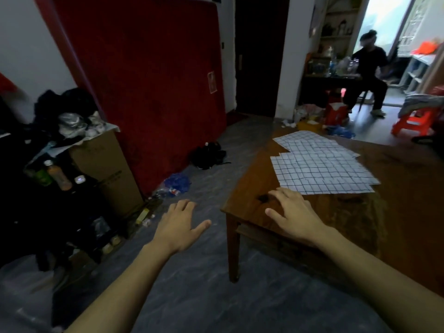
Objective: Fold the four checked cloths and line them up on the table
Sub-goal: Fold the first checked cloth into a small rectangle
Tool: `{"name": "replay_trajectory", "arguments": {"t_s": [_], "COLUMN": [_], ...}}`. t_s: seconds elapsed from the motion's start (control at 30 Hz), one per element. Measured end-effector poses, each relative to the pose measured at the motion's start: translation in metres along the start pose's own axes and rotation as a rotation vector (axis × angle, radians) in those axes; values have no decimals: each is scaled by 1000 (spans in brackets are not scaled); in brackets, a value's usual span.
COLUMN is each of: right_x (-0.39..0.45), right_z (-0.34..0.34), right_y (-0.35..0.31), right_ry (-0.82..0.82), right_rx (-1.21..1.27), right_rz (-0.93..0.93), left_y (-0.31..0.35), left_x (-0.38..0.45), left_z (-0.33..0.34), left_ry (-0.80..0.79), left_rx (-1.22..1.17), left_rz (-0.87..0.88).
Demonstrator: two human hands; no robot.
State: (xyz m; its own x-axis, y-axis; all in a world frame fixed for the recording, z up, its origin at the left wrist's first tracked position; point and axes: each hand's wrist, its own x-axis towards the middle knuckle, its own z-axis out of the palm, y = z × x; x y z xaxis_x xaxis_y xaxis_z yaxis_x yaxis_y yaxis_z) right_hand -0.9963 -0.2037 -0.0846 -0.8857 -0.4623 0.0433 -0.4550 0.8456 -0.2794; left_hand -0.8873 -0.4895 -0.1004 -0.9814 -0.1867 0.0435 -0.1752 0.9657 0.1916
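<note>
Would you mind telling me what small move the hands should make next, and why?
Probably reach the right hand forward to the near edge of the checked cloths. They lie flat, unfolded and overlapping on the table; both hands are open and empty, the left hand off the table.

A red mattress [144, 87] leans on the wall beside a cluttered cardboard box [105, 169].

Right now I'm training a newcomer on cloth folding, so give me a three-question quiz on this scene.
1. True or false: the white checked cloths are already folded.
2. Which hand is over the brown wooden table: A left hand, B right hand?
3. What does either hand hold?

Key: 1 false, they lie flat, overlapping. 2 B. 3 nothing; both are open.
</note>
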Motion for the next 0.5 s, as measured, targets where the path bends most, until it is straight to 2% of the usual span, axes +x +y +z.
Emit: {"name": "replay_trajectory", "arguments": {"t_s": [0.33,0.5], "right_x": [68,70], "right_z": [6,19], "right_y": [26,48], "right_ry": [57,53], "right_rx": [-23,17], "right_rz": [323,428], "left_y": [-1,20], "left_x": [158,202], "left_z": [29,48], "left_ry": [-91,-163], "left_rx": [-94,-154], "left_rz": [290,395]}}
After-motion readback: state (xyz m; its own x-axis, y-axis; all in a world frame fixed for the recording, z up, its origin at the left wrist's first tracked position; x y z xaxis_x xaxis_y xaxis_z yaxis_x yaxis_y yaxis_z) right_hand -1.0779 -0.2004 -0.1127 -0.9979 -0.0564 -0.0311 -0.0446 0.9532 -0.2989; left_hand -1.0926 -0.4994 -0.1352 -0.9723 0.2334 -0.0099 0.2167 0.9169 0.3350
